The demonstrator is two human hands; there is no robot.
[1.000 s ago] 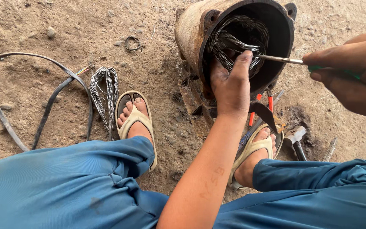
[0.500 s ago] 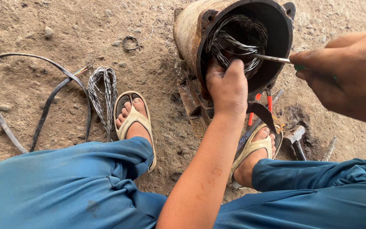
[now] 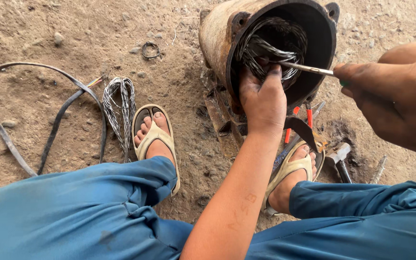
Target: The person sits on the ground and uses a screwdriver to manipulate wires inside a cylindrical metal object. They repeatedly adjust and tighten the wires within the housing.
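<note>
A rusty cylindrical motor housing (image 3: pixel 217 33) lies on its side on the dirt, its open end facing me. Grey wire windings (image 3: pixel 261 48) fill its inside. My left hand (image 3: pixel 263 96) rests on the lower rim, fingers reaching in and touching the windings. My right hand (image 3: pixel 396 101) grips a screwdriver (image 3: pixel 309 69) by its green handle; the thin metal shaft points left into the windings just above my left fingers.
A loose bundle of grey wire (image 3: pixel 120 108) and a black cable (image 3: pixel 34 120) lie on the ground at left. Red-handled pliers (image 3: pixel 308 118) and a hammer (image 3: pixel 339 161) lie by my right foot. My sandalled feet flank the housing.
My right hand has drawn closer to the housing, pushing the screwdriver tip deeper into the windings. My left hand has slid up further into the opening.
</note>
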